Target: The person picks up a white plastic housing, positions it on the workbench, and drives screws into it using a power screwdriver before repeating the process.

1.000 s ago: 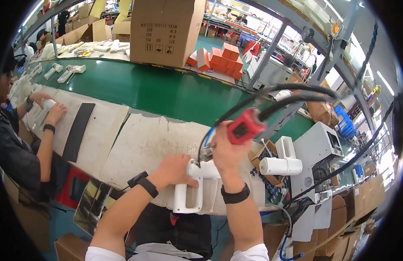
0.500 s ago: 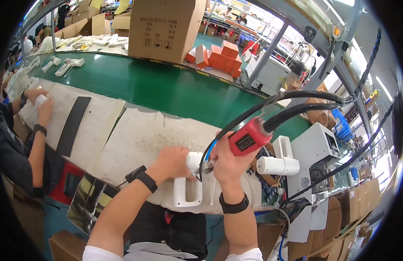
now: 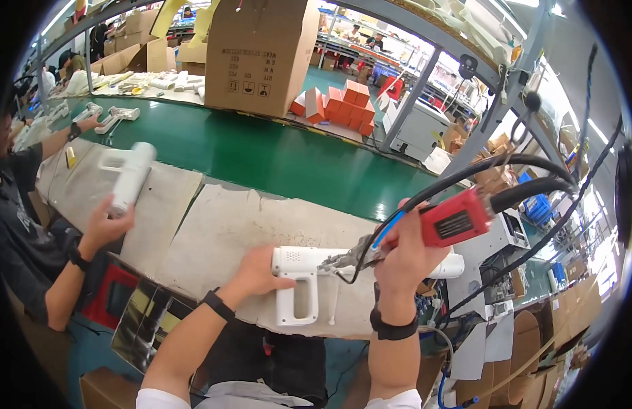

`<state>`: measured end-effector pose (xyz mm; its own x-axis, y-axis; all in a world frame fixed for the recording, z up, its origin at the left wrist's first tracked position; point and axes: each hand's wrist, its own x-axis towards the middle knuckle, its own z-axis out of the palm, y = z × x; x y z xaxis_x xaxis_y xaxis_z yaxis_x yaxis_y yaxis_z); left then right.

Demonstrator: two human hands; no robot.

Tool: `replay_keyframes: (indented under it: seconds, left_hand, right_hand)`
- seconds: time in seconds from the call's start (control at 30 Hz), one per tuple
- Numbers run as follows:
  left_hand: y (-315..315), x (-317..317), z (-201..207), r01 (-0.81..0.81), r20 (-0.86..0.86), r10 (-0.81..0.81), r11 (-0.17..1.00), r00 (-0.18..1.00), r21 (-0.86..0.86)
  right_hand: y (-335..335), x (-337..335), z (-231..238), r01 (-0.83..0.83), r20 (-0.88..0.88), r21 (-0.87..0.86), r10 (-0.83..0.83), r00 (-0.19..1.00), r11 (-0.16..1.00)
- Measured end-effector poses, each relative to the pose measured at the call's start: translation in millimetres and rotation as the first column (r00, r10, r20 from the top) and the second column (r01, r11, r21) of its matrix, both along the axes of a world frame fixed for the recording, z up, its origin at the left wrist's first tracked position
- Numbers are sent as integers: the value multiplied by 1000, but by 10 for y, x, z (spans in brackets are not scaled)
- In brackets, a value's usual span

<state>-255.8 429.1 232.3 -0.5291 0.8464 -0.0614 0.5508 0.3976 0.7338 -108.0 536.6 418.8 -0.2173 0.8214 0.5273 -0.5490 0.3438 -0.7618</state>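
A white gun-shaped plastic housing (image 3: 297, 300) with a looped handle and a patch of small holes lies on the pale covered bench in front of me. My left hand (image 3: 256, 271) grips its back end, thumb over the top of the handle. My right hand (image 3: 404, 259) is wrapped round a red-bodied air nipper (image 3: 455, 219) with black hoses. The metal jaws of the nipper are against or just over the front part of the housing; contact is hard to tell. Below the jaws, a thin white stem lies on the cover. Another white housing (image 3: 452, 266) is partly hidden behind my right hand.
A green conveyor belt (image 3: 261, 153) runs beyond the bench. Past it stand a large carton (image 3: 258, 61) and stacked orange boxes (image 3: 346, 105). On the left, a co-worker holds another white housing (image 3: 133, 174). Black cables hang at the right beside a grey-white machine (image 3: 489, 259).
My right hand and the nipper have shifted right, and its body now tilts further over. My left hand has moved slightly down. The co-worker has lifted a white housing and reaches toward the belt.
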Motion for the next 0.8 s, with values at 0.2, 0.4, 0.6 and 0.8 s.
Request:
replay_keyframes:
  seconds: [0.2, 0.4, 0.6, 0.8]
  left_hand:
    - [80, 322, -111, 29, -68, -30, 1000, 997, -9]
    - [103, 310, -69, 62, -1, -63, 996, 998, -56]
    - [98, 291, -190, 51, -21, -52, 997, 998, -55]
    - [135, 289, -127, 64, -12, -66, 989, 998, -135]
  right_hand:
    - [27, -284, -110, 2, 18, 24, -2, 1000, 1000]
    - [124, -510, -405, -12, 99, 32, 8, 995, 999]
    - [112, -589, -467, -63, 145, 42, 56, 988, 997]
    - [212, -759, -782, -71, 234, 34, 61, 970, 997]
